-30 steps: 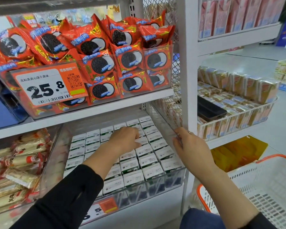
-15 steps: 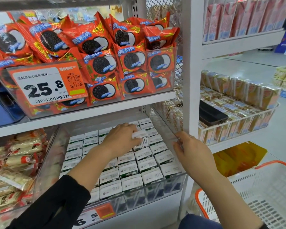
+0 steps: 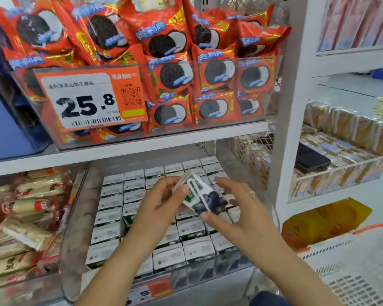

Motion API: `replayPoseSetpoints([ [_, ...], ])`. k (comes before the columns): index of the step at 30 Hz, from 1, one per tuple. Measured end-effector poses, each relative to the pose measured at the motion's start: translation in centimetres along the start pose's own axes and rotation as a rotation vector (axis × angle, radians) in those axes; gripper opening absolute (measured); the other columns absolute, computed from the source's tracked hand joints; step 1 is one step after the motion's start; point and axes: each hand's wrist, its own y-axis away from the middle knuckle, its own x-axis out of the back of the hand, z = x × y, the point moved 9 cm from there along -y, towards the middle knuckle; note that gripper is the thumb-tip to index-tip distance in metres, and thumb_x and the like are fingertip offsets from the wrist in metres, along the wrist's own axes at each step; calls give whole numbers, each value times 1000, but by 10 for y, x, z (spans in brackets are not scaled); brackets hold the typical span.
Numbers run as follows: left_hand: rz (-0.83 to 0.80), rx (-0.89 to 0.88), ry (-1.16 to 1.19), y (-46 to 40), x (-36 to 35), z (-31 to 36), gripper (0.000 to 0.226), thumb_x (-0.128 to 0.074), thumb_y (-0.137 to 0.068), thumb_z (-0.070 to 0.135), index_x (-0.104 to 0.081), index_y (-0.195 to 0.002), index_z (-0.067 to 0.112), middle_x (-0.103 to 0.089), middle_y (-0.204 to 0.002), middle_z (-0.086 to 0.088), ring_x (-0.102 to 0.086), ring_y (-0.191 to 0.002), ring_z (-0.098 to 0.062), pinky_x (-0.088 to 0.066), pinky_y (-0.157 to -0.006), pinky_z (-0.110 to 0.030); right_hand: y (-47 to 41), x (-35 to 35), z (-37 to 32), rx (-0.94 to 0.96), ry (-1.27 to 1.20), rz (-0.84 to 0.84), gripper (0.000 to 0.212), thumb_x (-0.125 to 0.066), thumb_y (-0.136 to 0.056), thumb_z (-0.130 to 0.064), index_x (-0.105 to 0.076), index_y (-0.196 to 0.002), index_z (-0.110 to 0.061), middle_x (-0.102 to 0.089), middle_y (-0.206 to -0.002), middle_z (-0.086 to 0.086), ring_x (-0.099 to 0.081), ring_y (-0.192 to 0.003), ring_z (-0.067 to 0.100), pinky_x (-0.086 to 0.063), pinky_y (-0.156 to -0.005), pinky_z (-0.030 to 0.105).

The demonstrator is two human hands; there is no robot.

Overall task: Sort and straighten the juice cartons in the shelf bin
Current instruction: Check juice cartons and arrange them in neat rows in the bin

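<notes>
Plainly, the risk is the first thing to be weighed. At the far left, wrapped snack packs (image 3: 27,208) are stacked on the neighbouring shelf, and beside them the clear bin (image 3: 75,228) is packed with juice cartons (image 3: 107,234) set upright in tight rows. One carton (image 3: 202,195) is held tilted above those rows, and a gap cannot be made out beneath it from this view. If it is pushed down at that slant, a corner may be caught on a neighbour and the row knocked askew; that would be caused by the tight packing and the angle. A slip is also judged possible, since the carton is held only near its ends.

The left hand (image 3: 161,202) is curled round the carton's upper left end, with its fingers (image 3: 181,191) wrapped over the white top edge. The lifted carton is seen between the two hands, its printed face turned toward the camera, above the middle of the bin and clear of the rows below. The right hand (image 3: 241,208) is met at the carton's lower right end: the thumb is pressed under the bottom corner and the fingers are spread fairly straight behind it, so that a light pinch rather than a full grasp is suggested. Farther right, a white post (image 3: 290,107) and a basket (image 3: 352,261) are seen.
</notes>
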Motion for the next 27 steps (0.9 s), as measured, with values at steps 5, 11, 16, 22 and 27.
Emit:
replayPoseSetpoints([
  [5, -28, 80, 232, 7, 8, -9, 33, -61, -79, 33, -67, -107, 16, -73, -100, 0, -70, -94, -14, -56, -76, -22, -9, -19, 3, -49, -131, -33, 57, -80, -69, -40, -43, -110, -56, -53, -106, -33, -50, -98, -18, -41, -75, 0],
  [11, 17, 112, 300, 13, 21, -14, 46, -67, -69, 41, -68, -108, 16, -72, -105, -3, -69, -99, -18, -57, -84, -31, -10, -33, -11, 55, 67, -38, 73, -76, -64, -52, -28, -116, -66, -42, -107, -39, -43, -99, -23, -35, -75, -4],
  [16, 23, 102, 305, 13, 24, -13, 41, -64, -73, 34, -66, -109, 14, -73, -100, -2, -70, -96, -16, -58, -80, -29, -10, -37, -15, 109, 208, -10, 71, -61, -68, -62, -29, -131, -57, -42, -101, -30, -43, -87, -7, -40, -68, 0],
  [22, 12, 99, 310, 11, 23, -16, 41, -65, -74, 34, -66, -109, 14, -74, -98, 0, -70, -96, -14, -57, -79, -24, -10, -39, -14, 121, 252, -10, 74, -60, -68, -64, -30, -135, -53, -39, -99, -32, -40, -87, -6, -40, -58, 4],
  [27, -24, 104, 312, 12, 18, -14, 37, -66, -73, 36, -67, -106, 17, -73, -102, -1, -69, -98, -15, -56, -82, -24, -8, -35, -13, 92, 254, -7, 74, -57, -65, -65, -33, -134, -51, -39, -98, -39, -43, -86, -6, -40, -62, 0],
])
